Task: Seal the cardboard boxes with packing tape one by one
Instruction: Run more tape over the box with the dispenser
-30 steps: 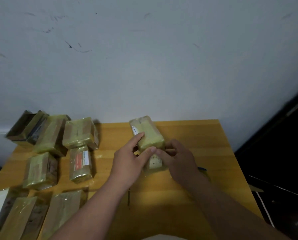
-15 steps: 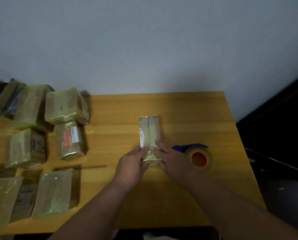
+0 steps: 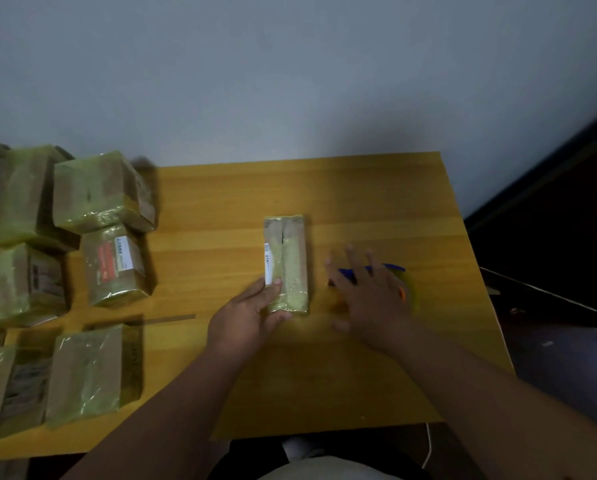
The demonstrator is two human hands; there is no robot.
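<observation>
The left hand (image 3: 252,311) holds the near end of the box (image 3: 286,263), thumb along its near edge and fingers laid on its top, so that grip is closed lightly on the box. The right hand (image 3: 370,299) is spread wide, fingers straight and blurred, holding nothing; it hovers over the tape roll (image 3: 402,282), whose blue handle and orange core peek out past the fingers. The box lies flat on the desk (image 3: 359,202), just left of the right grip and running straight away from the left one. The likely slip is a poor take on the roll: the hand covers most of it, and a hurried grab could knock it further right toward the desk edge. A second risk is the box turning under so light a hold at one end only, once tape is pulled across it. The box is long and narrow, brown card already wrapped in glossy yellowish tape, with a dark seam down the middle of its top that gapes a little near the far end, and a white label strip on its left edge. Well left of the left grip sit several taped boxes (image 3: 99,192).
</observation>
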